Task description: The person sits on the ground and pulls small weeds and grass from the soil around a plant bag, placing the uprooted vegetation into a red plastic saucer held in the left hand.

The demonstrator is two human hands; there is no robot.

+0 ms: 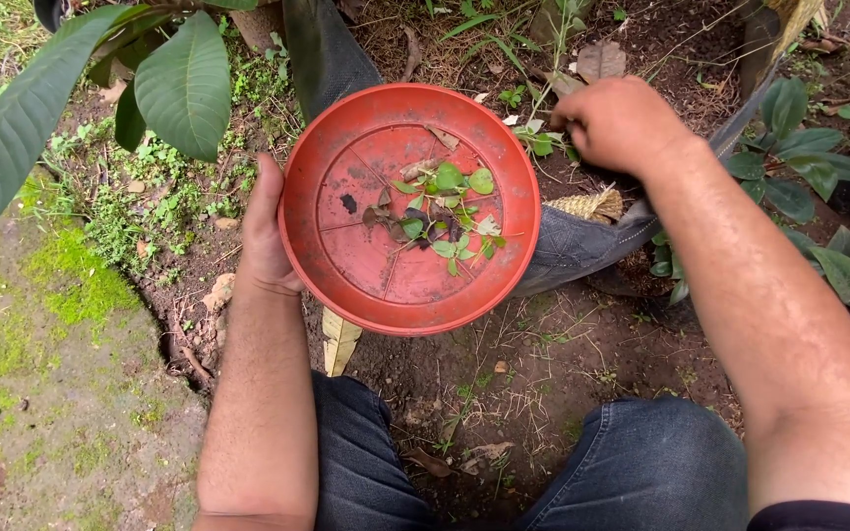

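The left hand [266, 228] holds a round red plastic saucer [346, 256] by its left rim, fingers under the dish and the thumb lying along the edge. The saucer is tilted slightly toward the camera and hangs above the ground, between the person's knees and a black fabric grow bag [573, 241]. In the saucer lies a small heap of pulled weeds [448, 211]: little green leaves, thin stems and a few brown scraps, gathered right of the centre.

The right hand [620, 122] reaches over the rim of the grow bag, its fingers curled shut into a pinch around a small green seedling [541, 141] at the soil surface; the fingertips themselves are hidden behind the knuckles. The soil in the bag is dark and strewn with dry leaves.

Large green leaves [185, 87] overhang the upper left. Moss [71, 285] covers the ground on the left. The person's dark jeans [641, 472] fill the bottom edge.
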